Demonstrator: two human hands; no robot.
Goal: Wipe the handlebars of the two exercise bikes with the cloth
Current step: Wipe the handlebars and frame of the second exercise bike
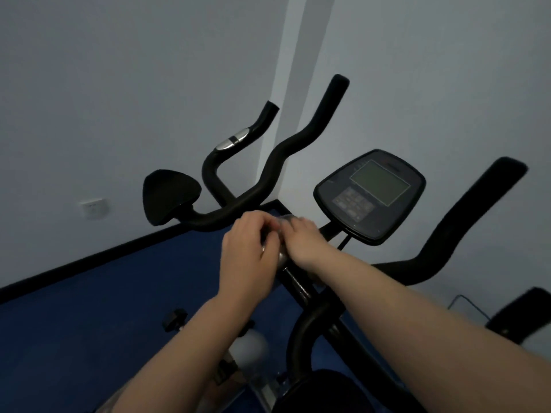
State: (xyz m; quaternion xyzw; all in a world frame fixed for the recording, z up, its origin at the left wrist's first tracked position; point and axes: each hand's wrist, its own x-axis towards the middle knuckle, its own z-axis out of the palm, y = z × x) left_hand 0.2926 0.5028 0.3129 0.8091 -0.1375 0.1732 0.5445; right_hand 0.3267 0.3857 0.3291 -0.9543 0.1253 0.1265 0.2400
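Right: black curved foam-padded handlebar point(268, 174) runs just beyond both hands, dark console with grey screen point(371, 195) beyond the right hand point(301, 245). Left hand point(247, 251) and right hand meet on a grey, blurred object point(283, 231), fingers curled round it; can't tell if it's the cloth.

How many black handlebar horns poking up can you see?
3. A short horn with a silver patch on the left, a tall horn in the middle, and a thick horn on the right, past the screen. Others may be hidden or out of view.
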